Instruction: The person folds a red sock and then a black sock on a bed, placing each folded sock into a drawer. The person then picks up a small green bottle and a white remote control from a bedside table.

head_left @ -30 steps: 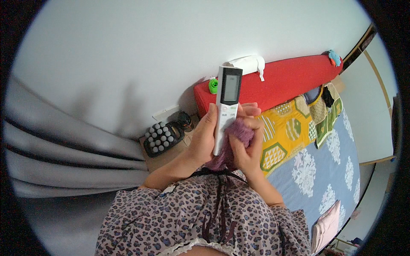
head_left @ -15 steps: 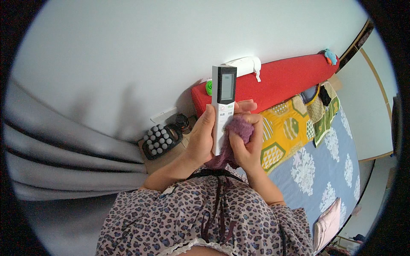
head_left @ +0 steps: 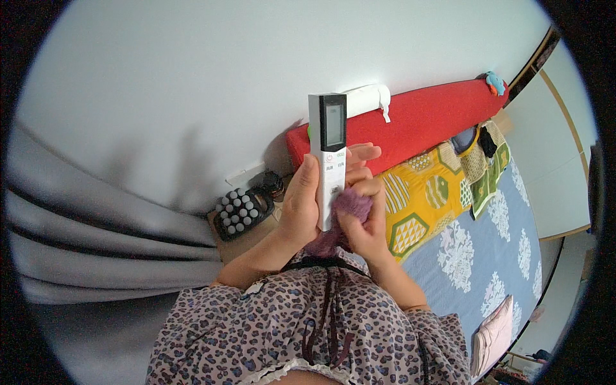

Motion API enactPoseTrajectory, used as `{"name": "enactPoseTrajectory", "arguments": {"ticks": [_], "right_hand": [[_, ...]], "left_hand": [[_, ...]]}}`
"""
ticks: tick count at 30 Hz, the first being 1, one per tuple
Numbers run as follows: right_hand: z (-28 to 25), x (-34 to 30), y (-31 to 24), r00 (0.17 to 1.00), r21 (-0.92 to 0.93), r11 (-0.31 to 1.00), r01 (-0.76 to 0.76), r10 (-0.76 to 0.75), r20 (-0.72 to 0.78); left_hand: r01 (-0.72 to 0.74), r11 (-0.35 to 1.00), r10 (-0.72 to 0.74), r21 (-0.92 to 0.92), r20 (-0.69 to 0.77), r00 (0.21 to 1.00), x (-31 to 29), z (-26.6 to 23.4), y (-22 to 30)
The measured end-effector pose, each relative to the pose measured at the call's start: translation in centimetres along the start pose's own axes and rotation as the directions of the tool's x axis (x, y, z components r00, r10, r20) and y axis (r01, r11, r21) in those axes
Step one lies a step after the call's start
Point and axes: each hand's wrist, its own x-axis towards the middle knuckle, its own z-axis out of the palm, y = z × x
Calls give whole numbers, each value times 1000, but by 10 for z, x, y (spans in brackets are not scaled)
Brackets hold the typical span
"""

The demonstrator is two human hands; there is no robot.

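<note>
A white remote control [head_left: 328, 186] with a black-framed display at its top stands upright in front of me. My left hand [head_left: 303, 199] grips it, thumb along its left edge, with fingertips showing past its right side. Bunched in my right hand [head_left: 368, 228] is a purple cloth [head_left: 354, 203], pressed against the remote's lower right edge. Part of the cloth hangs below the remote, between my wrists. The fingers behind the remote are mostly hidden.
Beyond my hands lies a long red headboard [head_left: 410, 122] with a white roll [head_left: 367, 101] on it. A bed [head_left: 475, 256] with yellow patterned cloth [head_left: 423, 192] is at right. At left, a black holder with grey balls [head_left: 237, 210] sits on a small stand, near a grey curtain [head_left: 109, 224].
The remote and both hands have shifted slightly left. My right hand has moved the cloth a little down along the remote, uncovering more of the left hand's fingers.
</note>
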Motion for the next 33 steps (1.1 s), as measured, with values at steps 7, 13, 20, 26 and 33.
{"name": "enactPoseTrajectory", "arguments": {"ticks": [7, 13, 20, 26, 33], "right_hand": [[1, 8, 5, 976, -226, 950, 215, -198, 95], [10, 5, 6, 985, -239, 957, 167, -175, -14], [29, 1, 2, 966, -179, 982, 60, -102, -236], [24, 2, -1, 933, -90, 985, -150, 111, -341], [16, -6, 17, 996, 52, 998, 20, -15, -94]], "left_hand": [[-66, 997, 66, 45, 1, 998, 0, 0, -8], [-126, 992, 126, 19, 4, 992, -2, -5, -16], [-193, 958, 197, 214, 0, 980, -8, -13, -22], [-92, 979, 107, 181, -76, 991, -8, -14, -21], [-97, 995, 88, -25, -241, 966, 4, -26, -16]]}}
